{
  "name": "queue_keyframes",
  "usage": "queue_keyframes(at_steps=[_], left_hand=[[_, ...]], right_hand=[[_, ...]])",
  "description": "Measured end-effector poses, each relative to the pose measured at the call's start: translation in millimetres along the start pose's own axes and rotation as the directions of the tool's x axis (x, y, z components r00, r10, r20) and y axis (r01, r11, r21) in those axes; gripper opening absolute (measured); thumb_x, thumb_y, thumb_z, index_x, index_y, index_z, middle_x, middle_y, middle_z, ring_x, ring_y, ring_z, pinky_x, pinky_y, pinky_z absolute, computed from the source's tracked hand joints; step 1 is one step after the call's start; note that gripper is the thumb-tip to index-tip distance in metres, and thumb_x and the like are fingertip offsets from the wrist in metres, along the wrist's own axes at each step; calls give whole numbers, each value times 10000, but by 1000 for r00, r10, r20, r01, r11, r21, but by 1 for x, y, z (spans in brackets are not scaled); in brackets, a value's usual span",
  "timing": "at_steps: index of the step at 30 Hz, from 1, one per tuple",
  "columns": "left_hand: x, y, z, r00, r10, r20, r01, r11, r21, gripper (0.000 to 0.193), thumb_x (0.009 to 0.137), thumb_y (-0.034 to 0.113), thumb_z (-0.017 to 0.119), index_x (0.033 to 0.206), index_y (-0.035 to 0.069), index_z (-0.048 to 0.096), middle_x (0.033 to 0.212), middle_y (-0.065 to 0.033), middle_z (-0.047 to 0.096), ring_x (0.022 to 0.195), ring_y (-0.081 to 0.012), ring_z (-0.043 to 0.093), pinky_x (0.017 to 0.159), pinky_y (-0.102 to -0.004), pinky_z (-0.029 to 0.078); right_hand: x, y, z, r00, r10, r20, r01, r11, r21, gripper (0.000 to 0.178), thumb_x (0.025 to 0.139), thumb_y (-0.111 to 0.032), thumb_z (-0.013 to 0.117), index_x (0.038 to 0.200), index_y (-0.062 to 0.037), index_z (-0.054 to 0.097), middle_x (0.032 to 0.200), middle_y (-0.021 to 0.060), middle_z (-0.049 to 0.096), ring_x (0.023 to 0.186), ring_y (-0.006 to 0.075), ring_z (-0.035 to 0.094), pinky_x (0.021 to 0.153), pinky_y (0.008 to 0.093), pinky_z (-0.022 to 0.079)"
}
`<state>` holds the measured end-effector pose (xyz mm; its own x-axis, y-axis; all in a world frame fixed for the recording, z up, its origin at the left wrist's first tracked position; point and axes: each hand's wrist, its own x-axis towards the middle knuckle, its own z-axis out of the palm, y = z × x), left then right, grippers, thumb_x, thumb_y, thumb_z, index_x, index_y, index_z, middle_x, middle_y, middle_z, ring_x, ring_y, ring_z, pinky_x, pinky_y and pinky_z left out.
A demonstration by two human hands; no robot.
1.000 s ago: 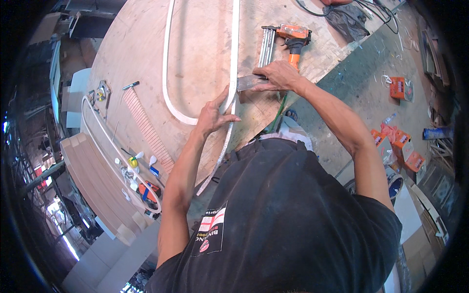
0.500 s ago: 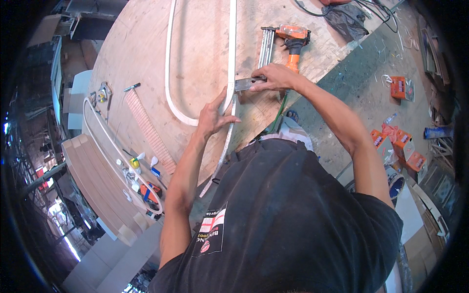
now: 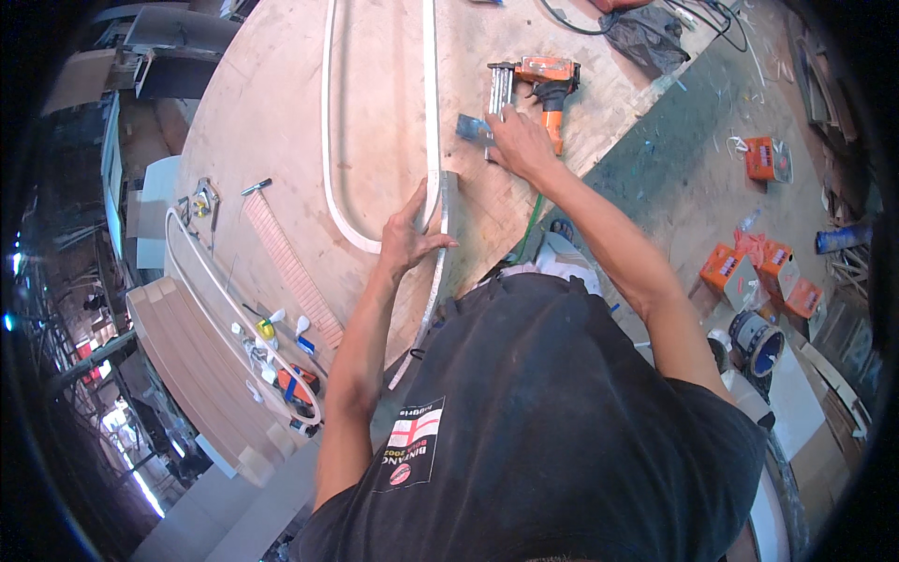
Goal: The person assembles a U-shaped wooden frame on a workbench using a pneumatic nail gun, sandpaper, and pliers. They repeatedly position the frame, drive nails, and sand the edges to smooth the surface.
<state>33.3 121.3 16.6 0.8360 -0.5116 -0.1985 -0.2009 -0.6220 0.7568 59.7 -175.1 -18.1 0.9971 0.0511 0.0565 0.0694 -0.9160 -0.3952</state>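
Observation:
My left hand [image 3: 407, 242] is closed round the bottom bend of a long white U-shaped strip [image 3: 432, 84], its thumb stretched across to the right. A thin, pale loose strip [image 3: 426, 318] runs from beside that thumb down toward my shirt. In my right hand [image 3: 523, 142] is a flat metal scraper [image 3: 475, 129], its blade pointing left and raised clear of the white strip; its grip is mostly hidden by my fingers. Just beyond this hand lies an orange and black nail gun [image 3: 552, 84] on the round wooden tabletop [image 3: 272, 112].
Left on the table are a ribbed pinkish strip [image 3: 290, 267] and a small metal tool [image 3: 203, 199]. Stacked curved boards [image 3: 192, 361] stand at the left. A black plastic bag [image 3: 646, 39] and cables lie at the far right. Orange boxes [image 3: 730, 272] and a can [image 3: 757, 342] stand on the floor.
My right hand has moved up with the scraper, away from the white strip and nearer the nail gun. My left hand keeps its hold. The view has shifted slightly.

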Motion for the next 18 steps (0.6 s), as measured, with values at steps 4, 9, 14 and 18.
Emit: queue_keyframes(at_steps=[4,9,14,18], left_hand=[[-3,-10,3,989,126,-75,-127,992,-1,1272,511,376,1016,1604,117,418,1448,-162,633,1301,-335,638,1068,-416,527],[-5,-15,5,979,160,-125,-158,987,20,1263,515,402,1012,1603,141,426,1405,-171,659,1245,-346,670,1025,-423,552],[-6,-13,4,999,18,-28,-20,998,-58,1256,527,361,1021,1594,80,422,1509,-154,586,1358,-302,598,1119,-399,498],[-10,-15,4,995,78,-58,-79,997,-22,1233,530,387,1011,1593,138,439,1475,-148,614,1289,-330,644,1063,-411,537]], right_hand=[[-3,-5,2,999,31,-14,-32,991,-133,468,801,-341,842,1163,-83,693,1075,139,633,1065,334,628,858,465,520],[-5,-9,-9,989,-5,-146,-23,982,-187,548,781,-379,861,1239,-114,717,1060,122,632,1106,311,578,913,433,468],[-16,-14,-22,989,71,-130,-67,997,36,481,806,-350,854,1208,-109,744,1081,134,640,1096,325,597,923,470,473],[-30,-23,-25,986,107,-129,-94,990,105,446,826,-327,842,1187,-81,755,1063,146,666,1074,324,628,917,458,496]])
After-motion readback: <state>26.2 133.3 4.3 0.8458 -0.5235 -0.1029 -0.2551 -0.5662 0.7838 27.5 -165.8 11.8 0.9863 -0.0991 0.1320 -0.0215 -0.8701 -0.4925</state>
